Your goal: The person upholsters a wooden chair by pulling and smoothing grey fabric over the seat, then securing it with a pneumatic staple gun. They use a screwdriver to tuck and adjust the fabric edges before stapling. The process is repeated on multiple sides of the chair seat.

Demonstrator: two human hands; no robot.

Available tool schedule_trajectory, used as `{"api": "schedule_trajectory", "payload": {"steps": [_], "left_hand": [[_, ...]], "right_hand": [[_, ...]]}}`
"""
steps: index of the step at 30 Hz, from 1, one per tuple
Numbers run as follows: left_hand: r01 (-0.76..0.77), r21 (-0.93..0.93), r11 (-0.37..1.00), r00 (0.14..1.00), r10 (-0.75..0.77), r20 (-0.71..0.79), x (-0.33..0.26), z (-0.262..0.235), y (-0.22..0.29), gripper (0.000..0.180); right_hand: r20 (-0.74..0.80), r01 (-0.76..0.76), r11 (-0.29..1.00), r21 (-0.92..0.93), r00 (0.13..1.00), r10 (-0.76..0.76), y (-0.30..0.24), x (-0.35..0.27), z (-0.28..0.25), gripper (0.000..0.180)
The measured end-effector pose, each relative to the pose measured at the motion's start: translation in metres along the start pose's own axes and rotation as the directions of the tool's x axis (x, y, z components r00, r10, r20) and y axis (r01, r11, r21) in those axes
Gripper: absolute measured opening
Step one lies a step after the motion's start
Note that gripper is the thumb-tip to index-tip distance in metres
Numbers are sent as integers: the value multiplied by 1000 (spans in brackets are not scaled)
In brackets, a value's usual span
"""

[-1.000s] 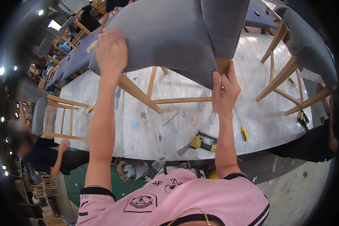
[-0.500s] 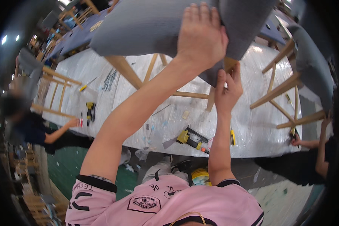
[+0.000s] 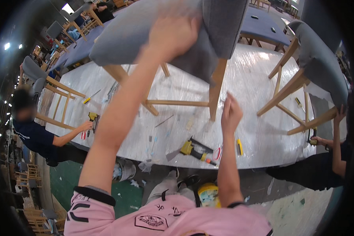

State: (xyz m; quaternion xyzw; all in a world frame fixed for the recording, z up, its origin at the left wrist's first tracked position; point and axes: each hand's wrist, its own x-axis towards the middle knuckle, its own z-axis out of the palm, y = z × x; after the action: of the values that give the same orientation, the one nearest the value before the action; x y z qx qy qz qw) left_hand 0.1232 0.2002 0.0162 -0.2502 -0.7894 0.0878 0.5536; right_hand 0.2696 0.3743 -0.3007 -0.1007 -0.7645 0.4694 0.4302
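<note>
On the far left a co-worker's hand (image 3: 85, 126) rests beside a yellow tool (image 3: 93, 119) on the plastic-wrapped surface (image 3: 259, 129), and further in the person's left hand (image 3: 173, 35) presses on the grey upholstered chair (image 3: 161, 35), which stands tilted on its wooden legs in the middle of the surface; blur hides the fingers, so I cannot tell whether that grip is closed on the fabric or lying flat. To the right, the right hand (image 3: 231, 115) hangs released, gripping nothing, just beside the chair's front leg (image 3: 216, 92) and above a yellow nail gun (image 3: 194, 150). Judging from this, handling the chair well means steadying the seat from above and taking a firm hold of that leg before turning it, keeping it clear of the second chair (image 3: 318, 67) at the right edge.
</note>
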Motion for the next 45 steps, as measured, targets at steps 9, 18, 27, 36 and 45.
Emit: {"api": "schedule_trajectory", "payload": {"steps": [9,18,27,36,45], "left_hand": [[217,-536,816,940,-26,340,-28,4,36,57],[233,-969,76,807,-572,149,-177,-20,95,63],[192,58,-980,532,153,833,-167,-3,113,56],[374,-173,-911,401,-9,916,-156,-9,114,66],[599,-63,-799,417,243,876,-149,-12,86,67]], "right_hand": [[134,-7,994,108,991,-7,-136,75,16,42],[285,-143,898,417,958,20,-112,72,24,54],[259,-328,793,513,940,222,-130,61,29,47],[200,-373,700,609,926,320,-147,59,36,38],[614,-687,-24,726,633,471,-173,43,28,34]]}}
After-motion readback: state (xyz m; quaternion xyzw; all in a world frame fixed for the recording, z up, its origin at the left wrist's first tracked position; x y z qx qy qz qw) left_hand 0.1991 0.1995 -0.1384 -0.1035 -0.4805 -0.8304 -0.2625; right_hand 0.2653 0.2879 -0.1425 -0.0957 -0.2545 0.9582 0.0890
